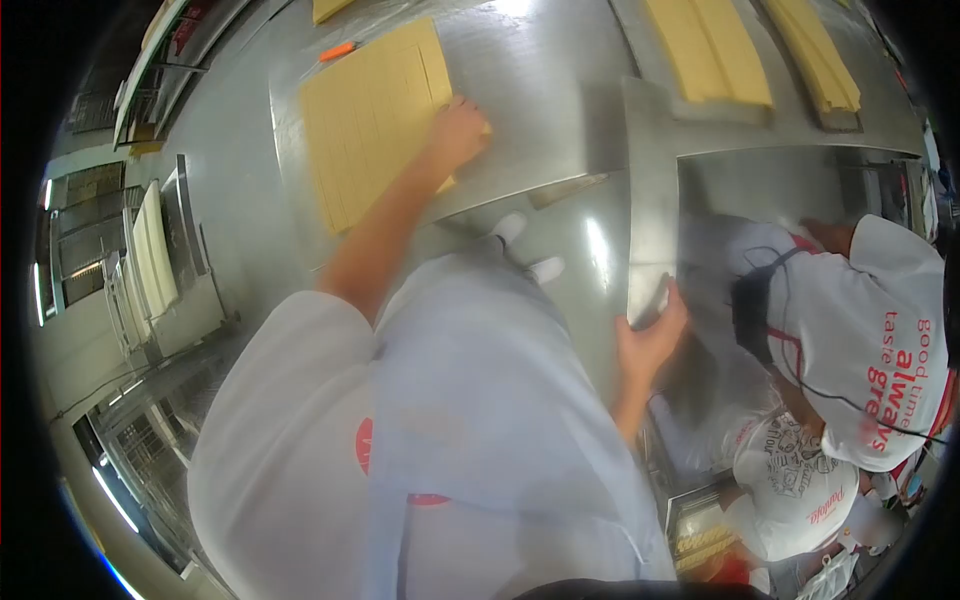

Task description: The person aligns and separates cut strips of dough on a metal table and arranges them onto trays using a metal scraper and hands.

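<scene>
A flat yellow sheet (375, 120) marked with parallel cut lines lies on the metal table (540, 90). At its right edge is my left hand (460, 133), fingers curled closed over a yellow strip, with a bit of yellow showing beyond the fingers. An orange-handled tool (337, 51) rests at the sheet's far edge. Lower right, my right hand (652, 338) grips the near end of a long flat metal strip (652, 210), thumb on one side and fingers on the other.
Stacked yellow sheets (710, 50) and another yellow stack (815, 55) lie at the far right. Two co-workers in white shirts, one person (870, 340) and another person (795, 480), are at the right. Racks (150, 250) stand at the left. My shoes show below the table edge.
</scene>
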### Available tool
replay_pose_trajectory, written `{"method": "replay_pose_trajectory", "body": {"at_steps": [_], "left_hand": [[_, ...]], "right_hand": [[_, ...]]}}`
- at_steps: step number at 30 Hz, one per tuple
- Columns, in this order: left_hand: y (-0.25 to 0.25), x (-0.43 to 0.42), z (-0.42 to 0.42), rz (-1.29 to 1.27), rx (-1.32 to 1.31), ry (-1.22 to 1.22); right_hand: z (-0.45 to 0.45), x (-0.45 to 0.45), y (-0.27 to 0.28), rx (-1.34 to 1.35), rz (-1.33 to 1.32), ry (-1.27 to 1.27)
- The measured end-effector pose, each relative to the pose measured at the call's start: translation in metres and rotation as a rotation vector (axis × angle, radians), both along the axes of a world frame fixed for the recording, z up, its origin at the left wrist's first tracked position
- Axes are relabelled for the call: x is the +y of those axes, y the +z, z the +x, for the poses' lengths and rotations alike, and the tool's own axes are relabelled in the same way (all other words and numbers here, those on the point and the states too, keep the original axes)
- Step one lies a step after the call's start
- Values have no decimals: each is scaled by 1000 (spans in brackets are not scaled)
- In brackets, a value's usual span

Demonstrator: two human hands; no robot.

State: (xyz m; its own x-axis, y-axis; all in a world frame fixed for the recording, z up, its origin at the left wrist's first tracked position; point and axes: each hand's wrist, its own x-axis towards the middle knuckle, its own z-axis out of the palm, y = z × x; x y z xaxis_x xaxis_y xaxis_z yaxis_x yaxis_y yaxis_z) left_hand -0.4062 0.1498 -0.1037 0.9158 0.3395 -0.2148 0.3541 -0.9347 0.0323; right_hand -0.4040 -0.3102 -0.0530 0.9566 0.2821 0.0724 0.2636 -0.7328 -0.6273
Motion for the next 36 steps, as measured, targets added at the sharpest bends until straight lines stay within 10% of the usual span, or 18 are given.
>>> {"method": "replay_pose_trajectory", "body": {"at_steps": [23, 29, 36], "left_hand": [[5, 9, -10, 43, -192, -686], [5, 18, -21, -343, -516, -453], [-4, -3, -34, -168, -415, -194]], "right_hand": [[-94, 59, 60, 28, -90, -252], [-126, 86, 74, 53, -149, -283], [-152, 75, 74, 30, -98, -256]]}}
